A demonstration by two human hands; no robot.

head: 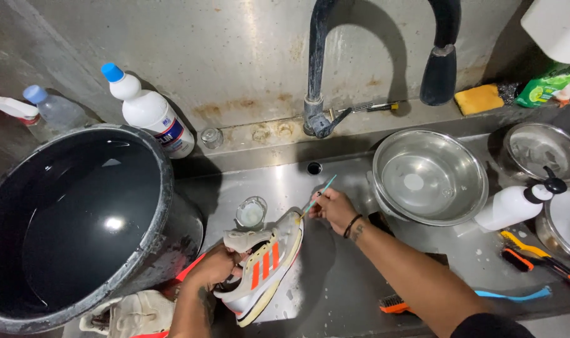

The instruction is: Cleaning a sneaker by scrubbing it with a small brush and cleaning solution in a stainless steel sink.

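**Shoe scrubbing over the sink: slips and spills to watch**

Taking the shoe [264,266] as the landmark and going left to right: far left of it, a black tub [78,219] full of dark water is standing on the sink edge, with a white bottle [148,112] behind it. If an elbow is knocking that tub, water is likely going over the rim, I judge.

The left hand [215,268] is curling around the shoe's heel end, fingers closed on it, holding it tilted over the sink floor [335,281]. Wet fingers could be losing that hold, and the shoe would be dropping into the basin.

Just above the shoe, a small glass [251,213] is sitting close enough to be tipped by a stroke.

At the shoe's toe, the right hand [334,208] is pinching a thin teal brush [320,194] between fingertips; a hard push could be making it skid off.

Right of the shoe, a steel bowl [430,176] and a spray bottle [517,203] are lying near the forearm, so a sweep could be toppling them.
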